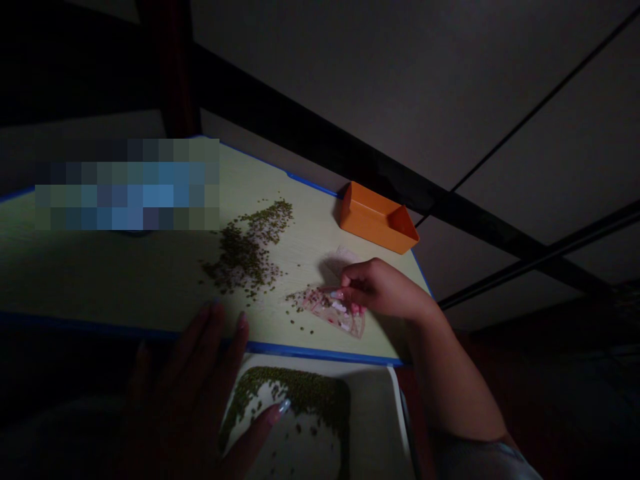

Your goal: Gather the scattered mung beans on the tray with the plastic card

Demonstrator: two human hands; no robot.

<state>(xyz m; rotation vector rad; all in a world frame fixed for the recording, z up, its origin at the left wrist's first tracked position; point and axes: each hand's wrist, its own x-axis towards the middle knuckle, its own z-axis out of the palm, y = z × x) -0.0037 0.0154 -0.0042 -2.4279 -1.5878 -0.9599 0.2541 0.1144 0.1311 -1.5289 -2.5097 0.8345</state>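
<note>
My right hand (377, 287) pinches a clear, pink-tinted plastic piece (356, 325), wedge-shaped and printed with white and pink patterns. Its tip lies on the tabletop (305, 207), with some small green beans (245, 253) on and beside it. Most of those loose beans spread in a patch further left. In the dim foreground my left hand (185, 380) has its fingers apart and holds nothing. Its fingertips are at the table's blue front edge, and its thumb reaches over a white tray (377, 400) with more green beans (315, 393) inside.
An orange open box (373, 230) stands at the back right of the table. A blurred-out patch (127, 187) covers something bluish at the back left. Behind the table rises a pale panelled surface (400, 80) with dark strips. The surroundings are dark.
</note>
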